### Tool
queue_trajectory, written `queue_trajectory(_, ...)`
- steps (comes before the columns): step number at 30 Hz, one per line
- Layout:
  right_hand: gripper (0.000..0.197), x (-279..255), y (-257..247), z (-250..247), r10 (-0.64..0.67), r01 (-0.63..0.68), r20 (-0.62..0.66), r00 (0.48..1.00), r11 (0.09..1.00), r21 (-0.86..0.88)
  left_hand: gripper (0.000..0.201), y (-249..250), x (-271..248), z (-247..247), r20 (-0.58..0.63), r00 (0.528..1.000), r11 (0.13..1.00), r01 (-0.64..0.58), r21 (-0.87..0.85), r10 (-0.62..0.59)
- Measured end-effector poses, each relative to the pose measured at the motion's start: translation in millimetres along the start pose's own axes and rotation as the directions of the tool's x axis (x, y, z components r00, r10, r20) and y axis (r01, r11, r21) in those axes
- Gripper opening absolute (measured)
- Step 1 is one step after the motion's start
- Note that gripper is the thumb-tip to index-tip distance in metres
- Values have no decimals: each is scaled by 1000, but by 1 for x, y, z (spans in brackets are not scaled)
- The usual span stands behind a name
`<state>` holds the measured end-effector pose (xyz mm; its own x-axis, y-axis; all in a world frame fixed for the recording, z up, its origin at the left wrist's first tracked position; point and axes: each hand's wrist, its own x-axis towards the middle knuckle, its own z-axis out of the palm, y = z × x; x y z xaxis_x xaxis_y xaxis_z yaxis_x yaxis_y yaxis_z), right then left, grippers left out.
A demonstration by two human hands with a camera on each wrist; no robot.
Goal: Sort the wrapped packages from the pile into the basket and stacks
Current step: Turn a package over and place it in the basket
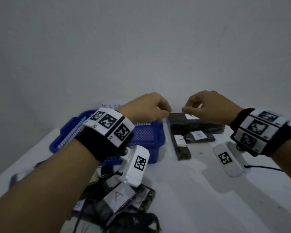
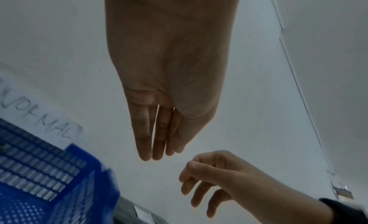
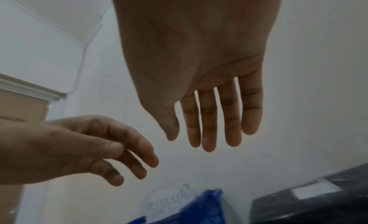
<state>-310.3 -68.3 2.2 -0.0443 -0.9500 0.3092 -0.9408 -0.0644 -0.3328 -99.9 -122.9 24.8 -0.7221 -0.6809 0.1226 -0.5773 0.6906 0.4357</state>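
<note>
Left hand [image 1: 146,106] and right hand [image 1: 207,106] both loose-fingered and empty, hovering just above the far stack of black wrapped packages [image 1: 195,123], blue basket [image 1: 146,137] under the left wrist, package pile [image 1: 118,202] behind it.

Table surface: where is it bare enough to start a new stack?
Bare table lies front right, below the single package and the right hand. Crowded: the pile front left, the blue basket, the dark stack at the back.
</note>
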Motion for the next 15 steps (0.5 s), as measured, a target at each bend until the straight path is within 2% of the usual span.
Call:
queue_trajectory(4,41,-4,-79,5,-162,160,36,986,986,45,13,-28,-61,-40,-172,981,994,84,-65,-94)
queue_trajectory(8,42,-14,-156,23,-314,305,107,943,948,93,14,-62,-122,-67,-195,959,979,203,-24,-204)
queue_trajectory(10,33,-17,-192,41,-395,392,204,896,918,57,13,-82,-152,-75,-169,951,965,261,-2,-258)
queue_trajectory(12,28,-20,-222,66,-452,484,348,821,875,-8,9,-102,-181,-77,-164,944,958,288,-8,-286)
queue_trajectory(15,39,-22,-245,106,-397,568,598,696,814,-120,8,-126,-215,-70,-244,913,945,320,-70,-327)
